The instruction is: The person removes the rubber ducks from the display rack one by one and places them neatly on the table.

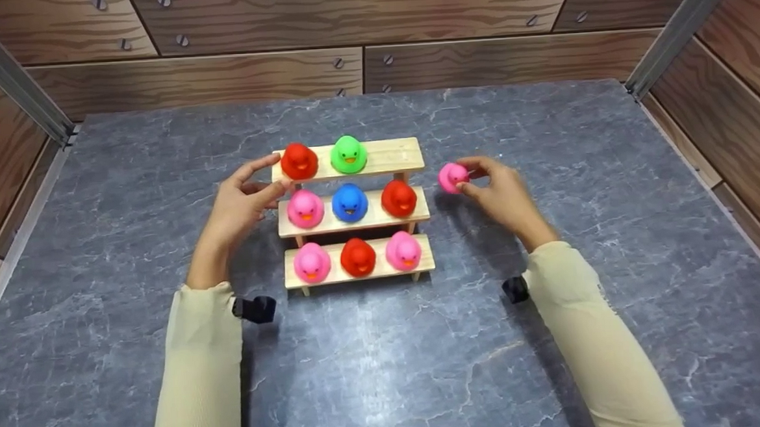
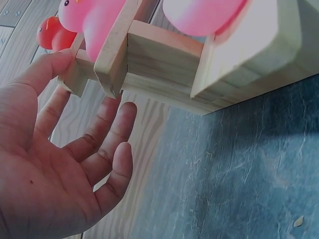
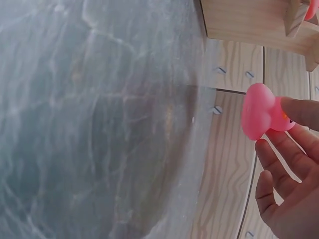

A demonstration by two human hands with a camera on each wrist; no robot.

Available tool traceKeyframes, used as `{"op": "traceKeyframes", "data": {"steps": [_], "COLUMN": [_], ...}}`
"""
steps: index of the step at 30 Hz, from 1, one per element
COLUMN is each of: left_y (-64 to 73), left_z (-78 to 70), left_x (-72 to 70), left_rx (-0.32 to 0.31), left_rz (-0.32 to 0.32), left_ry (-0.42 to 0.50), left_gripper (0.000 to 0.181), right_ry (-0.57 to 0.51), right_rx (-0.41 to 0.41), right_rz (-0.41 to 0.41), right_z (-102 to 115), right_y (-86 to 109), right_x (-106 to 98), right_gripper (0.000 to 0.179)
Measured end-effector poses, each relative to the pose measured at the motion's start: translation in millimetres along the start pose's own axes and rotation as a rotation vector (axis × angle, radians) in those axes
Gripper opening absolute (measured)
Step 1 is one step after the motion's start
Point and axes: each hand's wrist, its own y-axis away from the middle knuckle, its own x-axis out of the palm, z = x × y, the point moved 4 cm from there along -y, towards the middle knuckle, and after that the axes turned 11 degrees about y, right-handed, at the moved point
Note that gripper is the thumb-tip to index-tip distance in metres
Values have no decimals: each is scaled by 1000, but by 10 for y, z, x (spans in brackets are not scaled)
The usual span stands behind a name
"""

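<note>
Here's the right hand (image 1: 499, 188), thumb and fingertips pinched on a pink duck (image 1: 451, 178), holding it up off the table (image 1: 375, 363), just beyond the right side of the rack and well clear of touching it. Over on the far side, the left hand (image 1: 233, 205) has the left end of the top tier between thumb and index finger, the other fingers spread loose in the left wrist view.

Out to the wooden rack (image 1: 396, 154) itself, and the score is eight ducks up! Bottom tier, full by the look of it: left pink duck (image 1: 312, 263), red duck (image 1: 357, 257), right pink duck (image 1: 403, 251). Middle tier, three more: another pink duck (image 1: 305, 209), a blue duck (image 1: 349, 203), another red duck (image 1: 399, 199). Top tier, only two: a third red duck (image 1: 299, 161) at the left end, a green duck (image 1: 348, 155) in the middle, and bare wood to the right. Going by those rows of three, one spot is left, and the only duck in view off the rack is the pink one in the right hand.
</note>
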Motion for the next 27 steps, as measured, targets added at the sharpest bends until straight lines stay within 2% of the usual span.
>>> {"op": "traceKeyframes", "data": {"steps": [7,19,27], "left_y": [-9,8,1], "left_z": [5,4,15], "left_x": [6,-1,-2], "left_rx": [24,31,2], "left_rz": [5,6,2], "left_ry": [26,32,20], "left_gripper": [54,53,53], "right_ry": [-40,-79,-76], "right_rx": [-13,23,27], "right_rz": [21,45,66], "right_z": [-43,-116,-157], "right_y": [-16,-29,-39], "right_x": [38,114,127], "right_gripper": [41,42,41]}}
